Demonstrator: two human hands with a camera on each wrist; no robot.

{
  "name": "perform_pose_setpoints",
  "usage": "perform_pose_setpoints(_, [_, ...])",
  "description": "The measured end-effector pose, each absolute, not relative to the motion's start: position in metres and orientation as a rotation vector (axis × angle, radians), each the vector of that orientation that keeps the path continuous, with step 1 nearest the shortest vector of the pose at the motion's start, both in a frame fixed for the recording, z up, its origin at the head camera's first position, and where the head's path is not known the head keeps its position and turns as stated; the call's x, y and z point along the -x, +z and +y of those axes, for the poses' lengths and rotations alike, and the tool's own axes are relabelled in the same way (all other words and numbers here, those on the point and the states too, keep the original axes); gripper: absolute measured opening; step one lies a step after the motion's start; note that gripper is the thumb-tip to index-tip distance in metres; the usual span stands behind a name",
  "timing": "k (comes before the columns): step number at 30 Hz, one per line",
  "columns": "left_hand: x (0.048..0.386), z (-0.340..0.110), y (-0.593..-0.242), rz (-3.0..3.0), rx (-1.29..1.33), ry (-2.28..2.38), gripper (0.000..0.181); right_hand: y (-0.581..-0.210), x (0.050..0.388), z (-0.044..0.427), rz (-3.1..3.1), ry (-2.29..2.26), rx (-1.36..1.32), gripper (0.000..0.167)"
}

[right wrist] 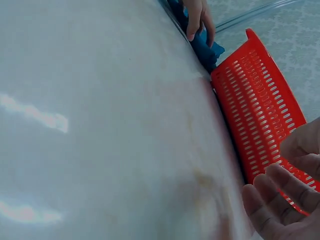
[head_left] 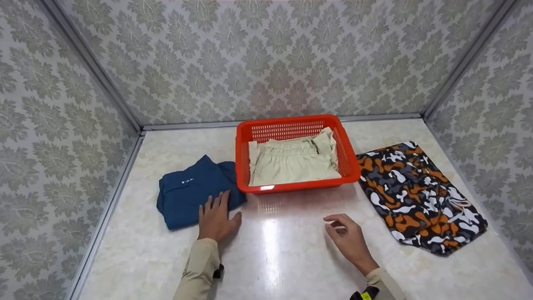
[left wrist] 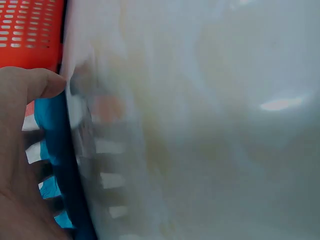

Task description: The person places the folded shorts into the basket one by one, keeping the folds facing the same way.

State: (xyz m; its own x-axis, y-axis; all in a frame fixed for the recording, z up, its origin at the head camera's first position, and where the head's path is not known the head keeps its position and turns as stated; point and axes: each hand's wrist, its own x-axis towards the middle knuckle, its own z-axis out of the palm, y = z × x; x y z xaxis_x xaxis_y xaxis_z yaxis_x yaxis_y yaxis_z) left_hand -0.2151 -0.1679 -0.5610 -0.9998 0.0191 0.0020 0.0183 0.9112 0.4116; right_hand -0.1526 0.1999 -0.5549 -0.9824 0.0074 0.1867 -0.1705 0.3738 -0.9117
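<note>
A folded dark blue garment point(head_left: 187, 191) with small white lettering lies on the table, left of a red plastic basket point(head_left: 300, 189). At the garment's lower right edge is my left hand point(head_left: 216, 218), fingers spread and fairly straight, fingertips over the cloth. Folded cream clothing point(head_left: 291, 162) with a gathered waistband fills the basket. My right hand point(head_left: 347, 239) hovers in front of the basket's right part, fingers loosely bent and holding nothing; in the right wrist view its fingers point(right wrist: 270, 205) show in front of the basket's slotted side.
To the right of the basket lies a folded camouflage-patterned garment point(head_left: 420, 200) in orange, black, grey and white, with a pale drawstring. Patterned wall panels point(head_left: 270, 62) with grey metal edging enclose the glossy pale table point(head_left: 283, 258) at the back and both sides.
</note>
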Motion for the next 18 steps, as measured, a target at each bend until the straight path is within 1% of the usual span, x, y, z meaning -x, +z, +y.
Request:
perform_pose_setpoints(4, [0.202,-0.165,-0.561,3.116,-0.017,0.634,0.084,-0.552,0.154,0.200,-2.538,1.705,-0.107,0.017])
perform_pose_setpoints(7, [0.193,-0.162,-0.562,3.146,-0.017,0.605,0.084,-0.550,0.156,0.200,-2.575,1.739,-0.102,0.018])
perform_pose_setpoints(18, [0.157,-0.156,-0.567,3.204,-0.102,0.524,0.063,-0.548,0.157,0.197,-2.592,1.878,-0.130,0.020])
